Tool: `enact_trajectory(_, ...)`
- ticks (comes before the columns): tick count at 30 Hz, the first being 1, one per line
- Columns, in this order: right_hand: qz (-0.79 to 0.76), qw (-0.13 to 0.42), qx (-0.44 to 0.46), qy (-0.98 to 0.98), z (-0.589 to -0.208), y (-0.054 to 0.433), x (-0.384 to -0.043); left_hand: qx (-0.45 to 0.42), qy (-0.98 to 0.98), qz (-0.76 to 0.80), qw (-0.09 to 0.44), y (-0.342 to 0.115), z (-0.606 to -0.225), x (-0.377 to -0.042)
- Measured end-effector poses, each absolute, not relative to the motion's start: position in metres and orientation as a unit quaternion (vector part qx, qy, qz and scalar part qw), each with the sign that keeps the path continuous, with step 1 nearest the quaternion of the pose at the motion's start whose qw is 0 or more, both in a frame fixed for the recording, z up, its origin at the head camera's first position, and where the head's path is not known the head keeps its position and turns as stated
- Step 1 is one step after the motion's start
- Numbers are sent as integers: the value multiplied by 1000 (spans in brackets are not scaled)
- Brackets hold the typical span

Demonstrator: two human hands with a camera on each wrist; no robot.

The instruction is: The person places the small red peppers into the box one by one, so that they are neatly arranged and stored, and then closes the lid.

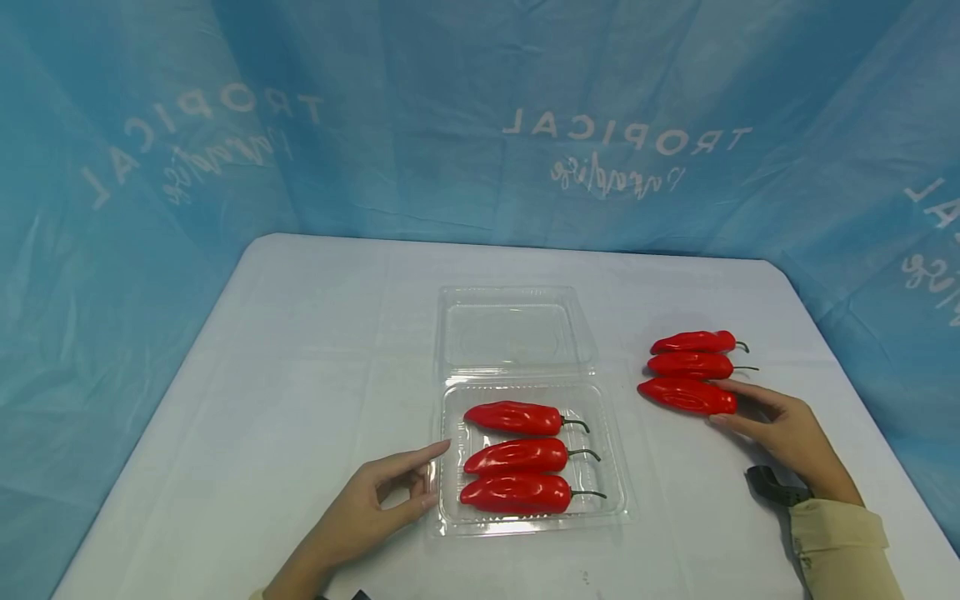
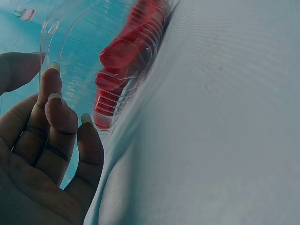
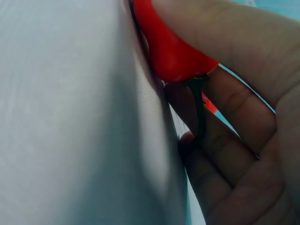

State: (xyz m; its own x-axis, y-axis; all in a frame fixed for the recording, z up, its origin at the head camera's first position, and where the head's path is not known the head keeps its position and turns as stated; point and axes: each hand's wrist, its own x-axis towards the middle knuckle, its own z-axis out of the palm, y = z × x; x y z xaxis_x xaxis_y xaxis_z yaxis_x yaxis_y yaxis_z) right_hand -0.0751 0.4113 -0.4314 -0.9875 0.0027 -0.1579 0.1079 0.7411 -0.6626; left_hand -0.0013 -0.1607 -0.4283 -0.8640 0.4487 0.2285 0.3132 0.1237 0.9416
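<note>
A clear plastic clamshell container (image 1: 532, 525) stands with its lid (image 1: 510, 329) laid back, three red peppers in its base: a back one (image 1: 517, 417), a middle one (image 1: 517, 457) and a front one (image 1: 517, 494). At its left side, my left hand (image 1: 375, 504) holds the rim (image 2: 43, 35) with thumb and fingertips. To the right, my right hand (image 1: 783, 425) grips the stem end of a red pepper (image 1: 686, 395) between thumb and fingers. Its dark green stem (image 3: 199, 105) runs down inside that hand. Two more red peppers lie just behind, a far one (image 1: 693, 342) and a nearer one (image 1: 690, 365).
A white cloth (image 1: 300, 350) covers the table under everything. Blue printed curtains (image 1: 480, 125) hang behind it and along both sides. A dark strap device (image 1: 776, 487) sits on my right wrist, close above the cloth.
</note>
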Motion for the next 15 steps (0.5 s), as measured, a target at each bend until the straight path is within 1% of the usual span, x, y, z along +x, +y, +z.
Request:
enact_trajectory(8,-356,71,37,931,-429,408,-74,268,742,613,47,-162,-432,-3)
enact_trajectory(15,-365,64,50,928,-413,395,-67,273,738,615,46,-162,-433,-3)
